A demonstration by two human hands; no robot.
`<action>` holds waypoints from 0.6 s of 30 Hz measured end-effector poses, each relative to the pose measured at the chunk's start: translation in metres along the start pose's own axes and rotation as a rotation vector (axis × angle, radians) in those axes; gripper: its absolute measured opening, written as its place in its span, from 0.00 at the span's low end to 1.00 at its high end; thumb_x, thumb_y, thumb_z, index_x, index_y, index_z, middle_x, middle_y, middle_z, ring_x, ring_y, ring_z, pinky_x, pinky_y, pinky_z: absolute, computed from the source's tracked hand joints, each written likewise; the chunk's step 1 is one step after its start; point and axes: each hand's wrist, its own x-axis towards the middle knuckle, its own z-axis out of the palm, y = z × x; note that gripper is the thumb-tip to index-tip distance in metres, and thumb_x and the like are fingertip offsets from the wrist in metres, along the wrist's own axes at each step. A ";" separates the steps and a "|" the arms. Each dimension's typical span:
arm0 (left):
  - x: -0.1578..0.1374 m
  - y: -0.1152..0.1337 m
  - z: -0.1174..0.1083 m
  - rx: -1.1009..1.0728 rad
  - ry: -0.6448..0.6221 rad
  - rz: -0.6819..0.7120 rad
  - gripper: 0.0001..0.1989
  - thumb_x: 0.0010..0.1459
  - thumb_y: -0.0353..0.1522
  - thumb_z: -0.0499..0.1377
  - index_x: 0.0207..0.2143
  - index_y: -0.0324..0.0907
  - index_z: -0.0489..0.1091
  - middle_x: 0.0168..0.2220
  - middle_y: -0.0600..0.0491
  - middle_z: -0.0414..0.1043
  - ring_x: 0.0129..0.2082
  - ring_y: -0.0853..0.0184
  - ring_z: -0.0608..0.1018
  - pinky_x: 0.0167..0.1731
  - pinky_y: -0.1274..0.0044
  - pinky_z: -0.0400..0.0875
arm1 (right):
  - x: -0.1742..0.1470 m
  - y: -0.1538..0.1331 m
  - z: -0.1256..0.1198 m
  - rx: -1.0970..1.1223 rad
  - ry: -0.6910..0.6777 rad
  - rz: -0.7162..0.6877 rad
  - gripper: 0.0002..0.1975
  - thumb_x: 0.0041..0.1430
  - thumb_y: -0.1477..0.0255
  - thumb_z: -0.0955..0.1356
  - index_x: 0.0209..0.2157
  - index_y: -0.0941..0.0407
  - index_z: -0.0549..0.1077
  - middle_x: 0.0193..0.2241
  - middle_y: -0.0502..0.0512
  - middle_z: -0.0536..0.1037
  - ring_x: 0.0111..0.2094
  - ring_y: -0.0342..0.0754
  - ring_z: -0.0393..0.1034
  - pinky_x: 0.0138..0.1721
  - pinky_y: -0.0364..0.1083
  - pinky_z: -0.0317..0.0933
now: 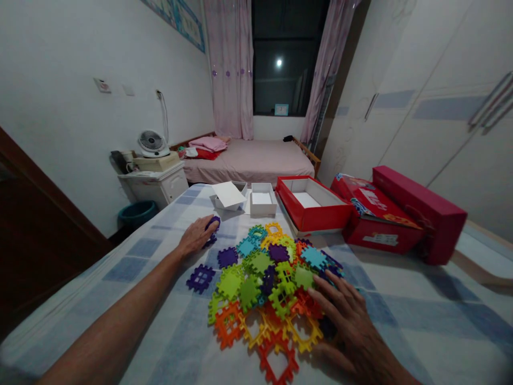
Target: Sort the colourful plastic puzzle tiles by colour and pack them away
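A loose heap of plastic interlocking tiles (260, 262) with toothed edges lies on the bed sheet, in green, purple, orange, yellow and blue. Left of the heap, my left hand (197, 236) has its fingers closed over a purple interlocking tile (214, 221), partly hidden by them. Two more purple tiles lie apart from the pile, one a window-frame shape (200, 278), the other solid (227, 258). My right hand (352, 323) is open, fingers spread along the heap's right edge, fingertips at or over the tiles there. What lies beneath that palm is hidden.
Beyond the heap stand a white box with a raised flap (229, 195), a small white tray (263, 199) and a red open box (316, 206). A red printed box (380, 219) and a long crimson box (420, 211) stand at the right. The blue-checked sheet (160, 321) covers the surface.
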 end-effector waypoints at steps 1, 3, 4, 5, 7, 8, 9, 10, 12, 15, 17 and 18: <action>-0.003 0.005 0.004 -0.030 -0.028 0.016 0.26 0.61 0.45 0.44 0.53 0.41 0.64 0.55 0.44 0.66 0.56 0.59 0.66 0.56 0.65 0.57 | 0.000 0.000 0.000 0.003 -0.005 0.005 0.42 0.50 0.48 0.65 0.62 0.51 0.51 0.61 0.58 0.56 0.62 0.63 0.44 0.57 0.61 0.46; -0.013 0.023 0.014 -0.080 -0.088 0.068 0.26 0.61 0.45 0.43 0.55 0.42 0.63 0.56 0.47 0.64 0.57 0.62 0.66 0.57 0.68 0.56 | 0.000 0.000 0.000 0.011 -0.005 0.013 0.42 0.50 0.48 0.65 0.62 0.51 0.52 0.61 0.58 0.56 0.62 0.63 0.44 0.57 0.61 0.46; -0.019 0.035 0.019 -0.104 -0.110 0.096 0.26 0.61 0.46 0.43 0.55 0.42 0.63 0.57 0.48 0.64 0.57 0.62 0.65 0.58 0.68 0.55 | 0.001 0.000 0.000 0.016 -0.005 0.015 0.42 0.50 0.48 0.65 0.62 0.51 0.52 0.61 0.59 0.57 0.62 0.63 0.44 0.57 0.61 0.46; -0.024 0.047 0.023 -0.120 -0.124 0.113 0.26 0.61 0.46 0.42 0.54 0.42 0.63 0.56 0.49 0.64 0.57 0.63 0.65 0.58 0.69 0.55 | 0.001 0.000 0.000 0.020 -0.007 0.015 0.42 0.50 0.48 0.65 0.62 0.51 0.52 0.61 0.59 0.57 0.62 0.63 0.44 0.57 0.61 0.46; -0.034 0.071 0.030 -0.143 -0.160 0.155 0.27 0.62 0.45 0.41 0.54 0.41 0.63 0.56 0.48 0.64 0.57 0.63 0.65 0.59 0.70 0.54 | 0.003 0.000 0.000 0.028 -0.002 0.013 0.41 0.51 0.49 0.65 0.62 0.51 0.52 0.61 0.59 0.57 0.62 0.63 0.44 0.57 0.61 0.46; -0.037 0.080 0.032 -0.150 -0.175 0.175 0.27 0.62 0.45 0.41 0.55 0.40 0.63 0.56 0.48 0.64 0.57 0.64 0.65 0.59 0.70 0.54 | 0.003 0.000 0.000 0.032 -0.002 0.014 0.41 0.51 0.49 0.65 0.62 0.51 0.52 0.61 0.59 0.57 0.62 0.63 0.44 0.57 0.61 0.46; -0.039 0.087 0.032 -0.153 -0.190 0.190 0.28 0.62 0.45 0.41 0.56 0.40 0.62 0.57 0.48 0.63 0.58 0.64 0.64 0.59 0.71 0.54 | 0.004 -0.001 -0.001 0.037 -0.004 0.015 0.41 0.51 0.49 0.65 0.62 0.51 0.52 0.61 0.59 0.57 0.62 0.62 0.44 0.57 0.61 0.46; -0.041 0.090 0.030 -0.147 -0.201 0.195 0.28 0.62 0.45 0.41 0.57 0.40 0.61 0.58 0.47 0.62 0.59 0.64 0.63 0.59 0.71 0.53 | 0.005 -0.001 -0.001 0.042 -0.002 0.015 0.41 0.51 0.49 0.65 0.62 0.51 0.52 0.60 0.59 0.57 0.62 0.62 0.44 0.57 0.61 0.46; -0.046 0.086 0.023 -0.098 -0.193 0.176 0.28 0.62 0.45 0.42 0.58 0.40 0.59 0.61 0.47 0.58 0.61 0.62 0.59 0.60 0.69 0.51 | 0.006 -0.001 -0.003 0.051 -0.002 0.015 0.41 0.51 0.48 0.64 0.62 0.52 0.53 0.60 0.60 0.57 0.62 0.62 0.43 0.57 0.60 0.45; -0.059 0.056 0.009 0.046 -0.089 0.113 0.27 0.62 0.44 0.42 0.58 0.39 0.59 0.62 0.44 0.56 0.63 0.58 0.55 0.60 0.63 0.49 | 0.006 -0.002 -0.006 0.081 0.006 0.015 0.41 0.51 0.47 0.64 0.61 0.52 0.53 0.60 0.60 0.58 0.62 0.62 0.43 0.57 0.60 0.43; -0.070 0.031 0.005 0.138 -0.014 0.076 0.23 0.62 0.39 0.42 0.54 0.41 0.63 0.59 0.44 0.60 0.62 0.56 0.56 0.59 0.58 0.49 | 0.007 -0.002 -0.008 0.119 0.032 0.062 0.37 0.54 0.48 0.62 0.61 0.51 0.54 0.60 0.60 0.58 0.62 0.61 0.43 0.57 0.60 0.44; -0.075 0.021 0.006 0.168 -0.019 0.111 0.20 0.61 0.37 0.43 0.51 0.43 0.65 0.58 0.45 0.62 0.61 0.54 0.57 0.59 0.56 0.48 | 0.007 -0.002 -0.009 0.139 0.060 0.110 0.34 0.57 0.50 0.61 0.60 0.51 0.54 0.59 0.59 0.58 0.62 0.60 0.44 0.57 0.60 0.44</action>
